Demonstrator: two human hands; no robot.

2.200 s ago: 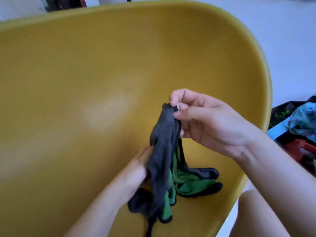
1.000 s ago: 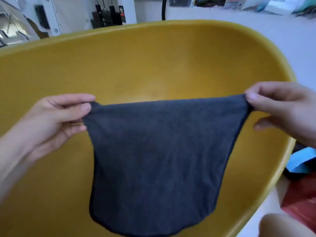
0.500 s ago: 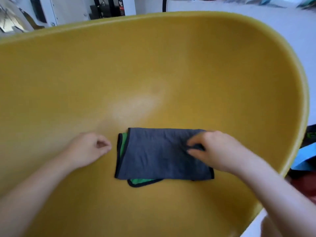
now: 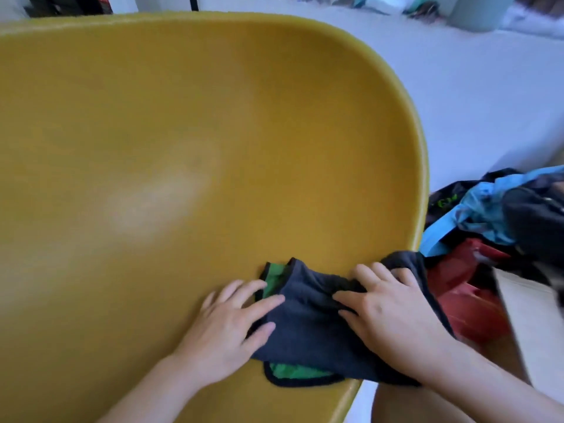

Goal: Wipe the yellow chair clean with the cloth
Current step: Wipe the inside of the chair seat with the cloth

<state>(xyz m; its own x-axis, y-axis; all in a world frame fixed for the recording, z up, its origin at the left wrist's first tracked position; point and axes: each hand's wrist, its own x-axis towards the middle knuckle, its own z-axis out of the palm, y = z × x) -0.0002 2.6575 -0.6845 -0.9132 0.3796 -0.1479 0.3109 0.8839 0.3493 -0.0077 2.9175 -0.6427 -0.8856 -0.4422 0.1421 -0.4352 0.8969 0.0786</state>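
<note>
chair (image 4: 213, 117), yellow, is filling most of the view. grey cloth (image 4: 308, 325) with a green underside is lying folded on its near right edge, spilling over the rim. right hand (image 4: 387, 312) and left hand (image 4: 225, 328) are pressing it flat, fingers straight and spread.

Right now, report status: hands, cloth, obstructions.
Left hand and right hand pressing flat on cloth. Cloth bunched at right rim of chair. Clutter beside chair, right side.

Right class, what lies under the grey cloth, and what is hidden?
Beneath the grey cloth peeks its green layer, lying on the yellow chair. Left hand and right hand press on top; the seat underneath is covered.
</note>
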